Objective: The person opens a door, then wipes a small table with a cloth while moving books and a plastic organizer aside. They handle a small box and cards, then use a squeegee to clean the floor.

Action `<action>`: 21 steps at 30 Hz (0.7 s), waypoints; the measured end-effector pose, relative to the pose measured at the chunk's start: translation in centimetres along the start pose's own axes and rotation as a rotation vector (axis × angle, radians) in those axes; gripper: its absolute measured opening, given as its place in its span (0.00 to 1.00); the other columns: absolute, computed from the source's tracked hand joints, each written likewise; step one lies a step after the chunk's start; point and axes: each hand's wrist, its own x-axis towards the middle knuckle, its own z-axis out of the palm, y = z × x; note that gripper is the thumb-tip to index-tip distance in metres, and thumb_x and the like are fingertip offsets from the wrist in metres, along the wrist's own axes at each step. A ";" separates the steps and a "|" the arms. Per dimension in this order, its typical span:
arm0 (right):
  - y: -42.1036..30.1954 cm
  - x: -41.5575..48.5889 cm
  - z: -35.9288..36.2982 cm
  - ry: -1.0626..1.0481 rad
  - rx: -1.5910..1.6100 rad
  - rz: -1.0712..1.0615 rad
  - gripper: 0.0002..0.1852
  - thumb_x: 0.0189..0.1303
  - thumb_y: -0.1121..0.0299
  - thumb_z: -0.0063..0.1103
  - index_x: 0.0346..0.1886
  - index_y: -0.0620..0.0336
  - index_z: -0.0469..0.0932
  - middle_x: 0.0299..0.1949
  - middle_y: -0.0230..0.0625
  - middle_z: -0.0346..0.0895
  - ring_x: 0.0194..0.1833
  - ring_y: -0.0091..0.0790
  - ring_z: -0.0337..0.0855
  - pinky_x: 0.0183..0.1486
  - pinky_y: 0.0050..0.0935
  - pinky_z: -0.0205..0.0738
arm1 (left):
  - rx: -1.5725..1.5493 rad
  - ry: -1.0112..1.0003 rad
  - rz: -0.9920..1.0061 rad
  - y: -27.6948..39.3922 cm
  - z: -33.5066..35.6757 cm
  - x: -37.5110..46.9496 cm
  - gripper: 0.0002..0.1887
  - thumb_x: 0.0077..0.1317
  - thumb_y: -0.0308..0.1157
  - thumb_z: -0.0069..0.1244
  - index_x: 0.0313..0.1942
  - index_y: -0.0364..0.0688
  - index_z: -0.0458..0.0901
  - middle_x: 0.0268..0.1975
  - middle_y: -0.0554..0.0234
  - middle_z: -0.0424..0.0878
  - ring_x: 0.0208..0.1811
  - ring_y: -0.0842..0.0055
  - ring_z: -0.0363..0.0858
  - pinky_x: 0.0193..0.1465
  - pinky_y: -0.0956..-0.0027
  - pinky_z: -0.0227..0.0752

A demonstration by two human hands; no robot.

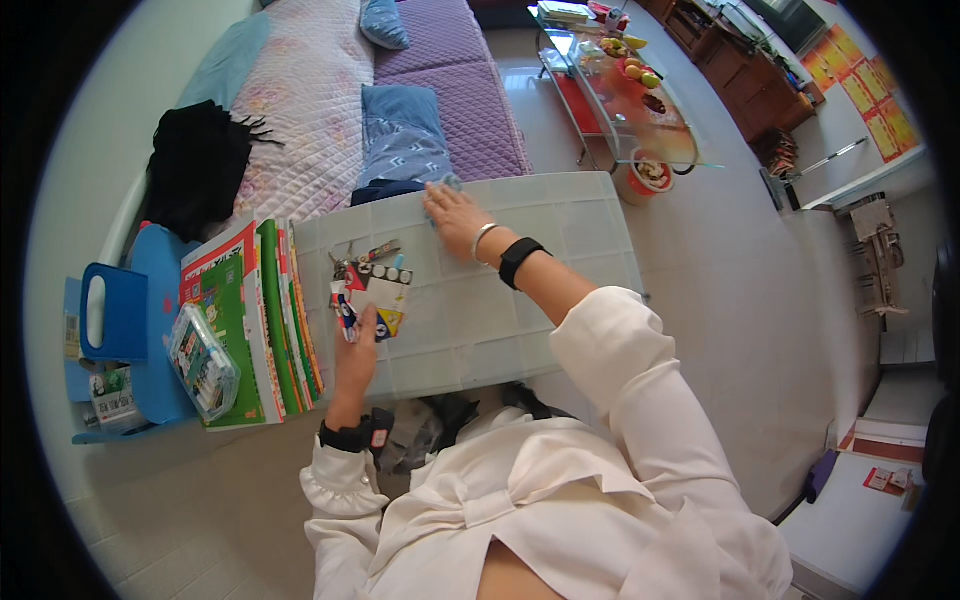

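My left hand (361,352) holds a small patterned card packet (386,292) above the left part of the plastic-covered table (495,300). A bunch of keys (341,264) with a strap lies against the packet's far side; I cannot tell whether the hand holds it too. Flat at the far edge of the table, my right hand (456,221) presses on a bluish cloth (451,181), most of which is hidden beneath the palm and fingers. To the left of my left hand stands a row of books (281,322), with a clear plastic case (204,364) of pens leaning on it.
A blue desk organizer (161,322) sits at the table's left end. Past the far edge are a sofa with a quilted cover (315,97), a blue cushion (405,135) and a black shawl (199,161). A glass coffee table (600,97) and a bin (645,178) stand far right.
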 end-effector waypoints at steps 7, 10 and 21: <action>14.6 -8.9 -4.0 -0.004 -0.214 0.476 0.29 0.66 0.70 0.37 0.72 0.61 0.57 0.76 0.50 0.45 0.75 0.54 0.45 0.76 0.44 0.41 | 0.035 -0.055 -0.061 -0.3 -0.4 2.0 0.16 0.69 0.43 0.51 0.32 0.38 0.77 0.21 0.72 0.74 0.17 0.87 0.68 0.17 0.76 0.59; 16.8 -15.3 -3.7 0.050 -0.166 0.482 0.29 0.66 0.71 0.43 0.71 0.62 0.56 0.75 0.52 0.46 0.74 0.59 0.46 0.76 0.45 0.44 | 0.003 -0.129 -0.026 -0.9 0.8 2.4 0.16 0.68 0.43 0.53 0.32 0.39 0.78 0.20 0.72 0.75 0.15 0.86 0.68 0.16 0.77 0.60; 5.1 -36.3 -2.3 0.112 0.014 0.116 0.30 0.54 0.87 0.47 0.65 0.65 0.67 0.73 0.48 0.53 0.74 0.53 0.51 0.72 0.45 0.56 | -0.039 -0.127 -0.163 -3.9 1.2 2.9 0.12 0.67 0.41 0.54 0.34 0.43 0.74 0.21 0.73 0.74 0.15 0.86 0.68 0.15 0.78 0.57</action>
